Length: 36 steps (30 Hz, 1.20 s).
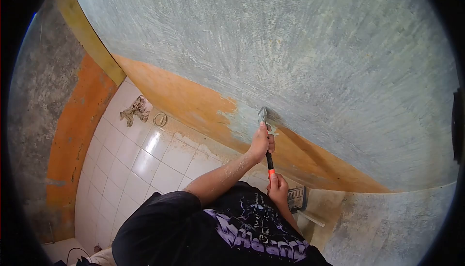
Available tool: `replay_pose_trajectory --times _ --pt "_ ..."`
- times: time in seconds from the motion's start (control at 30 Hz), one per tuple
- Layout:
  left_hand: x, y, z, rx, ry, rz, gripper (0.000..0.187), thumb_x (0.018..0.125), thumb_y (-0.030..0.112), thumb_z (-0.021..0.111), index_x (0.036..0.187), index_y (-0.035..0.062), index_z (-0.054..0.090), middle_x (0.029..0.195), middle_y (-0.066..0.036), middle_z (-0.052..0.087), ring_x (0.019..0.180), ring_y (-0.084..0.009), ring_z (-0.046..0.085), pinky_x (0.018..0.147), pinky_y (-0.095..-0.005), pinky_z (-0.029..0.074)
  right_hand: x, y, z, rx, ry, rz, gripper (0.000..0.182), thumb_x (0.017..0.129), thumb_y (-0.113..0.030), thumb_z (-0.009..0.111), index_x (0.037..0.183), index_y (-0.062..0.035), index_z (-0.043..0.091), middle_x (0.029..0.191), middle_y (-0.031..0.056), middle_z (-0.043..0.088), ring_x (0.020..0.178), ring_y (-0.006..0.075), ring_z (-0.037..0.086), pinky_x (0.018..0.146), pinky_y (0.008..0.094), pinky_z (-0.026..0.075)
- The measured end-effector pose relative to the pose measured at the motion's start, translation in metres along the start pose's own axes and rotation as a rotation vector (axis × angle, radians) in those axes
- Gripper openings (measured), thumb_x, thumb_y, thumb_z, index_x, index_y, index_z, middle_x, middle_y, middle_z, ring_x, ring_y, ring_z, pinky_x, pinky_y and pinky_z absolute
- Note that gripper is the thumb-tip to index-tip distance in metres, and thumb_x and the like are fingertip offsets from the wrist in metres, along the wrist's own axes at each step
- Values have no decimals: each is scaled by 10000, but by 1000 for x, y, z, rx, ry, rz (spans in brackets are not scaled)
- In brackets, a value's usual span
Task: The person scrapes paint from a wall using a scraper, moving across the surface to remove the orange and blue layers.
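My left hand is closed around the upper part of a long-handled scraper, close to its metal head. Lower down, my right hand wraps the orange end of the black handle. The scraper's grey head rests against the wall, at the edge between bare grey surface and a band of orange paint. Around the head, a pale patch shows where orange is absent. Dusty flecks cover my left forearm.
White floor tiles lie to the left, with paint debris along the wall's foot. A crumpled rag and a ring-shaped roll are on them. A dark slotted tray sits beyond my right arm.
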<state>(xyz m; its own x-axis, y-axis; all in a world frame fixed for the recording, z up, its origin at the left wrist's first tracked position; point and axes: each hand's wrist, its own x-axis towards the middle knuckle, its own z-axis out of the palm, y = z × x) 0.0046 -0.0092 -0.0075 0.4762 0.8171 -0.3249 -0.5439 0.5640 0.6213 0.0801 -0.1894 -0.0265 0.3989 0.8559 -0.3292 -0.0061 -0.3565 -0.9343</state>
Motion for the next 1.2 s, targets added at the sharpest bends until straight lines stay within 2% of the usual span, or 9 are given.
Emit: replay_pose_trajectory --times 0.07,0.27,0.53,0.83,0.93,1.13,1.2 --pt "0 0 5 -50 15 -12 450 1010 596 271 985 156 360 545 33 257 420 -102 269 421 -286 290 0 -4 -6 -10 6 -14 322 1017 -317 509 908 -23 582 564 -18 457 423 62 395 393 245 293" --pt "-1 -6 15 -95 49 -31 486 987 640 295 996 161 375 552 61 208 431 -78 218 431 -271 241 0 6 -15 -24 4 -42 315 1014 -308 522 917 -17 591 565 -27 446 435 58 398 404 244 295" --pt "-1 -6 11 -44 50 24 503 979 653 304 992 154 370 544 58 211 429 -79 230 426 -274 243 4 1 -12 42 -26 -16 307 1014 -279 529 910 2 595 570 -37 432 459 49 402 433 241 303" --pt "4 -5 3 -22 63 46 519 978 655 298 990 141 364 542 46 228 418 -91 243 422 -281 259 13 5 -10 -34 -54 -46 307 1022 -291 502 905 -17 574 600 -26 447 478 60 411 447 244 315" --pt "7 -2 1 -22 58 47 530 973 664 296 1009 140 371 546 49 226 422 -89 239 430 -278 258 15 4 -9 -91 -44 -65 297 1013 -277 526 931 -3 607 592 -33 461 508 53 442 477 238 342" --pt "6 0 5 -22 104 39 512 985 647 285 1023 144 373 551 50 228 425 -87 238 428 -275 257 14 1 -12 5 -58 -11 299 1011 -280 534 933 -2 609 597 -32 452 506 51 418 470 237 322" --pt "6 -1 7 -43 117 32 505 988 642 284 1024 147 374 554 51 225 426 -87 237 429 -274 257 13 -4 -12 18 -51 -1 300 1018 -287 516 911 -15 584 566 -35 429 461 54 384 433 239 289"
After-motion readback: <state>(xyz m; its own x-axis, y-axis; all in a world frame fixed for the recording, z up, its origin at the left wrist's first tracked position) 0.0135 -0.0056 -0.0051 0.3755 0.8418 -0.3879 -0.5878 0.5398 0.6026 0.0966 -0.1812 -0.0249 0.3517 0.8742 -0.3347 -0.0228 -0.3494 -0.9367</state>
